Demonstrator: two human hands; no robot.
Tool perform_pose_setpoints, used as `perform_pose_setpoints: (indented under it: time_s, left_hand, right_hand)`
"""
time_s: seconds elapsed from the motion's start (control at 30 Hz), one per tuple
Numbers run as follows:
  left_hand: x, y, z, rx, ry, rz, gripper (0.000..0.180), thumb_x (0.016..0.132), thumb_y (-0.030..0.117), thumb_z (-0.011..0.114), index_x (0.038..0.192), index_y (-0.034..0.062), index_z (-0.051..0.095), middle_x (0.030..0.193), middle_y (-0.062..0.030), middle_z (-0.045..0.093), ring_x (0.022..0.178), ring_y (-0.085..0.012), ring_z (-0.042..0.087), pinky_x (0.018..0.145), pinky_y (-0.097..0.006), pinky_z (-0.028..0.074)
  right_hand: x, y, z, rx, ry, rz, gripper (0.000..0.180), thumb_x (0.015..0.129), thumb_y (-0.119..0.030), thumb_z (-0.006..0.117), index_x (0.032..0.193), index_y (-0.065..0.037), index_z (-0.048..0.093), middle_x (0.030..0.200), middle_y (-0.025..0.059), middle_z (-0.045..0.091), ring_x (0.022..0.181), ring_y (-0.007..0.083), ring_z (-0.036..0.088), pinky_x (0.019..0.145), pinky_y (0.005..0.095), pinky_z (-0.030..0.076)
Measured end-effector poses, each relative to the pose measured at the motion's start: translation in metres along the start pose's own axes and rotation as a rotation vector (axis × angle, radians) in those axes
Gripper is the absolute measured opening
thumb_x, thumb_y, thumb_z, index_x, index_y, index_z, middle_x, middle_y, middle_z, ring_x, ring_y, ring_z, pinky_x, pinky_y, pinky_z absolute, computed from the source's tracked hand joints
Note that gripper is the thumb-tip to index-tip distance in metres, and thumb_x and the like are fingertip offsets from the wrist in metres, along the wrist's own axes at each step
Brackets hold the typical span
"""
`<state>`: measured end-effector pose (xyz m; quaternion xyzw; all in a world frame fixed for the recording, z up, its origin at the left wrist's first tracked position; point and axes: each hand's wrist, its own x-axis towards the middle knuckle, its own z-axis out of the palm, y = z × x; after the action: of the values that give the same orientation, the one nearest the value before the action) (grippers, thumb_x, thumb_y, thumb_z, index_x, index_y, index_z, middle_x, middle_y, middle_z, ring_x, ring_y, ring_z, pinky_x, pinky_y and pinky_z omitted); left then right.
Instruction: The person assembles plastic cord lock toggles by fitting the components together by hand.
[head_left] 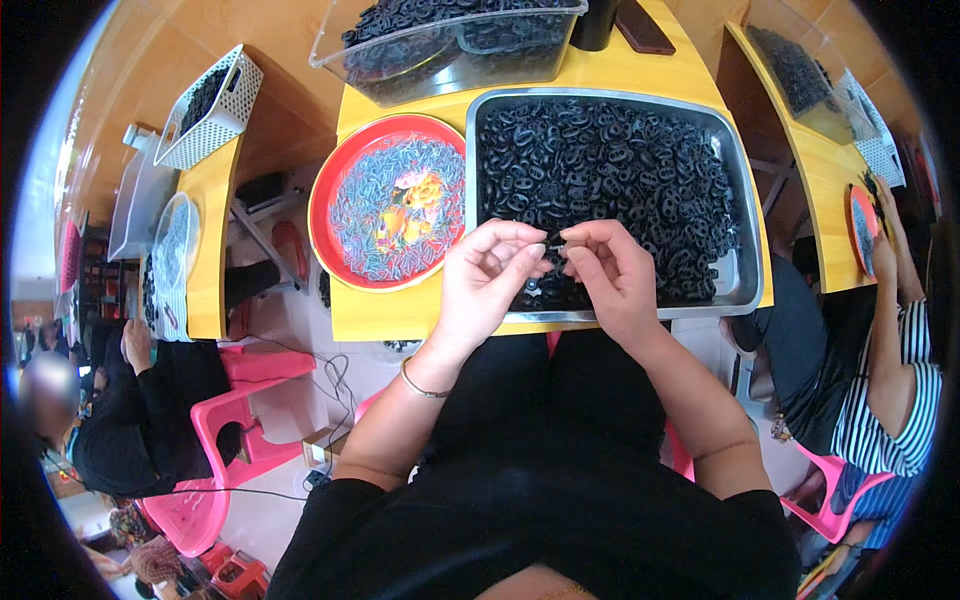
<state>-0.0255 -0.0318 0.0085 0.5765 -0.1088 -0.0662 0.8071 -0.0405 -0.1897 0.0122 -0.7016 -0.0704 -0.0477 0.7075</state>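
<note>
Left hand: I see the left hand [490, 275] over the tray's near left part, thumb and forefinger pinched on a small dark part [553, 244].
Right hand: the right hand [615, 272] faces it, thumb and forefinger narrow at the part's other side; whether they grip, I cannot tell.
Small part: between the two hands' fingertips, above the tray; too small for me to make out its shape.
Metal tray: rectangular metal tray [600, 94], heaped with black two-holed pieces [620, 170].
Red dish: round red dish [320, 210] left of the tray, thin silvery-blue pieces [365, 180] strewn inside.
Far side: clear box [490, 72] with more black pieces, on the yellow table [390, 315].
</note>
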Motion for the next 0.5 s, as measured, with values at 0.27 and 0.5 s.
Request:
perform_pose_setpoints:
  time_s: [0.27, 0.5]
  left_hand:
    - [-0.0016, 0.0005, 0.0, -0.018, -0.033, -0.062, 0.013, 0.084, 0.0, 0.055, 0.097, -0.0012, 0.055, 0.082, -0.0057, 0.061, 0.074, -0.0104, 0.061, 0.067, -0.021, 0.05]
    - [-0.0036, 0.0004, 0.005, -0.014, -0.028, -0.065, 0.013, 0.083, -0.001, 0.056, 0.096, -0.0008, 0.056, 0.082, -0.0047, 0.06, 0.074, -0.01, 0.061, 0.065, -0.02, 0.049]
  right_hand:
    - [-0.0009, 0.0007, -0.003, -0.105, -0.061, -0.072, 0.012, 0.08, 0.004, 0.054, 0.091, 0.0, 0.056, 0.085, 0.0033, 0.053, 0.069, 0.0058, 0.052, 0.059, 0.0176, 0.043]
    - [-0.0002, -0.0027, -0.0031, -0.171, -0.054, -0.075, 0.006, 0.079, 0.004, 0.054, 0.083, 0.0, 0.055, 0.082, 0.0044, 0.053, 0.064, 0.0064, 0.052, 0.055, 0.0183, 0.041]
